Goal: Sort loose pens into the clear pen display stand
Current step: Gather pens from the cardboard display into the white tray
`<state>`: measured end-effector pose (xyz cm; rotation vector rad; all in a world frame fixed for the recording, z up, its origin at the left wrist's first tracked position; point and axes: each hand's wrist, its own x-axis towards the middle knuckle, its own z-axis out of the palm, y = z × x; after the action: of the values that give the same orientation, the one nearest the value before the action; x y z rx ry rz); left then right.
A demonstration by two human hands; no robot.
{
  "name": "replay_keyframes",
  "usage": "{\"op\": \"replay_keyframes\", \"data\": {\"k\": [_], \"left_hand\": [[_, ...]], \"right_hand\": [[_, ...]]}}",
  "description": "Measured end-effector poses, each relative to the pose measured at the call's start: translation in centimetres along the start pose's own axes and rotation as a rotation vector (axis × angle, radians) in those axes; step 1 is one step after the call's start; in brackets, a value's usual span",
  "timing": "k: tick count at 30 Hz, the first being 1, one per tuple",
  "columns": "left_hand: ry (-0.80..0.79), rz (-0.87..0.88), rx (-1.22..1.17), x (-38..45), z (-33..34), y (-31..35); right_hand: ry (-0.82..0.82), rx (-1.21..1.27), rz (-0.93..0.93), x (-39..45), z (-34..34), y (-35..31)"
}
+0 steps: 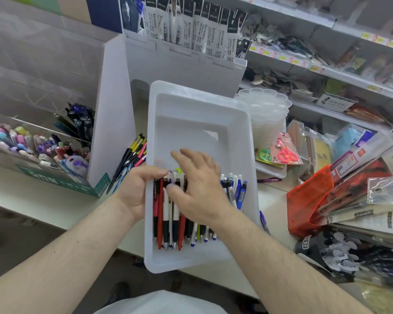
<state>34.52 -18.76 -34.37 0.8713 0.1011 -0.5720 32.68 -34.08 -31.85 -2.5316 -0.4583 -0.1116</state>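
Clear acrylic first: the pen display stand (43, 141) on the far left already bristles with pens, so some sorting looks done. Just right of its white divider, a few loose pens (132, 155) lie on the counter. Now the left hand (136, 191) clamps the near-left rim of the translucent tray (197, 105), thumb over the edge. Right hand (197, 189) lies spread, fingers relaxed, over the row of pens (168, 218) inside it. Plenty left, I'd say; that whole row is still unsorted.
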Motion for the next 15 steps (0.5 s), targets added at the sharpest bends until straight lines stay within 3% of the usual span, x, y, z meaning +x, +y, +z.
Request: {"op": "replay_keyframes", "data": {"k": [2,4,6,7,9,11,13,15], "left_hand": [[-0.003,-0.059,0.008,-0.2,-0.5,0.3],[0.043,-0.078,-0.003,-0.2,-1.4,0.4],[0.097,-0.057,-0.001,-0.4,-2.2,0.7],[0.12,-0.052,0.007,-0.4,-2.6,0.9],[0.139,-0.05,0.013,-0.6,-3.1,1.1],[0.161,-0.044,0.026,-0.6,-3.4,1.5],[0.193,-0.032,0.036,-0.6,-3.7,1.7],[0.216,-0.029,0.046,-0.5,-4.0,1.8]], "right_hand": [[0.259,0.131,-0.013,-0.2,-1.5,1.1],[0.617,0.22,0.064,-0.6,-2.9,4.0],[0.831,0.357,0.367,-1.2,-4.3,7.5],[0.837,0.407,0.559,-1.7,-4.6,9.3],[0.652,0.343,0.893,-3.5,-4.3,13.6],[0.311,0.143,1.095,-5.7,-3.0,17.2],[-0.021,-0.06,1.167,-7.8,-1.4,19.5],[-0.228,-0.204,1.186,-9.1,-0.3,20.3]]}}
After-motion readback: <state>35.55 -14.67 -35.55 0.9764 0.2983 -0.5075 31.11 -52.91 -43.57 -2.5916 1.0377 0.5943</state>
